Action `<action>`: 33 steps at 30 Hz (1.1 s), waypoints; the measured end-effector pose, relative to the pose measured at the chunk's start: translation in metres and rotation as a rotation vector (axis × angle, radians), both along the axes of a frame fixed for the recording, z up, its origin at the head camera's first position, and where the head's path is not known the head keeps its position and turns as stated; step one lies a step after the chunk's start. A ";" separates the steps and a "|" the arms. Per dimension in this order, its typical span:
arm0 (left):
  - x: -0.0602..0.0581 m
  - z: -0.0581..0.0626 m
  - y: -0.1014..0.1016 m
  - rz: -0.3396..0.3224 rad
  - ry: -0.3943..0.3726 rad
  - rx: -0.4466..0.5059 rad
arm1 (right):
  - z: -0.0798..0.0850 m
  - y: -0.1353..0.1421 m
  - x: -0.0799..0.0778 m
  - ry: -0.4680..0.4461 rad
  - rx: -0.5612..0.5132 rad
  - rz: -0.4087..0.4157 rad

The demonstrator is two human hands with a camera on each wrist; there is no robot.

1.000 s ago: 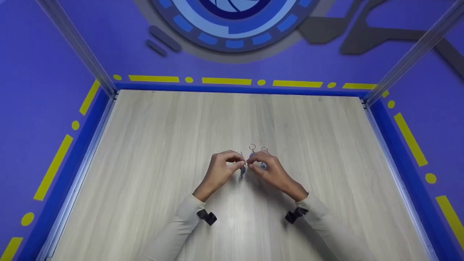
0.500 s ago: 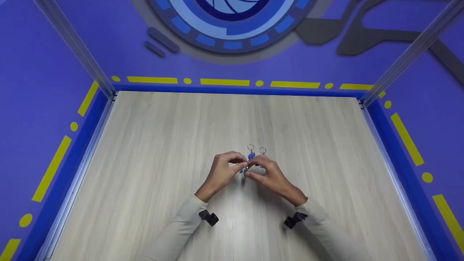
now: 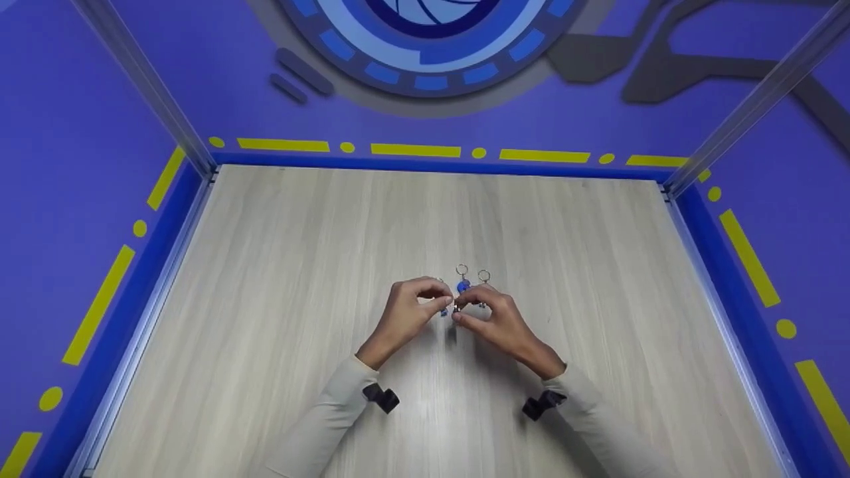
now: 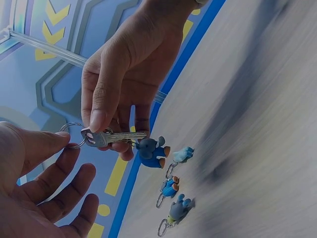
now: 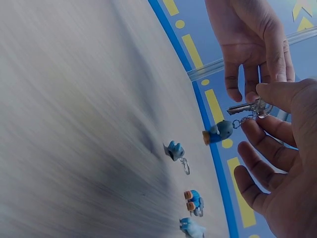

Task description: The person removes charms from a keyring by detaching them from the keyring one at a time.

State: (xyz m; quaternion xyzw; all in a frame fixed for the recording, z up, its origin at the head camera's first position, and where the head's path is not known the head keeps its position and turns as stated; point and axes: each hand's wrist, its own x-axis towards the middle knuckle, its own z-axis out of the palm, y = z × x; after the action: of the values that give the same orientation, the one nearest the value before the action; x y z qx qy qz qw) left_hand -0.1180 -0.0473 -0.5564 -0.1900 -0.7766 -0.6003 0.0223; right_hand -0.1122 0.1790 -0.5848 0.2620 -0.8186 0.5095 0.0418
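My left hand (image 3: pixel 406 312) pinches a split ring (image 4: pixel 73 128) between thumb and forefinger. Facing it, my right hand (image 3: pixel 497 320) holds a silver key (image 4: pixel 116 138) by its head, thumb on top, right at the ring. From a short chain beside the key dangles a small grey and blue animal figure (image 5: pixel 221 131), a keychain charm. Both hands meet above the table, fingertips almost together. In the right wrist view the key's toothed blade (image 5: pixel 241 108) points toward the left, and my right thumb covers part of its head.
Three more figure keychains lie on the wooden table (image 3: pixel 332 232) just beyond the hands: a pale blue one (image 4: pixel 184 153), a blue and orange one (image 4: pixel 170 187) and a grey one (image 4: pixel 179 208). Blue panels (image 3: pixel 425 126) with yellow marks enclose the table on the back and sides.
My right thumb and forefinger have shifted slightly lower and parted a little more. The left hand stays almost still. The keychains behind the right hand show more fully.
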 end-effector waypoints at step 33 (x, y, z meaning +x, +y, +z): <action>0.000 0.005 0.000 -0.028 0.018 -0.045 | 0.018 0.011 -0.002 -0.084 -0.121 -0.037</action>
State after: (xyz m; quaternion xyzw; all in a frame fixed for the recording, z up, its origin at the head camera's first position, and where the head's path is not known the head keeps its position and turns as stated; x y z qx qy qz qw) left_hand -0.1182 -0.0476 -0.5519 -0.2069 -0.7868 -0.5813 0.0166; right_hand -0.1137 0.1900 -0.5670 0.2223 -0.7920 0.5677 0.0326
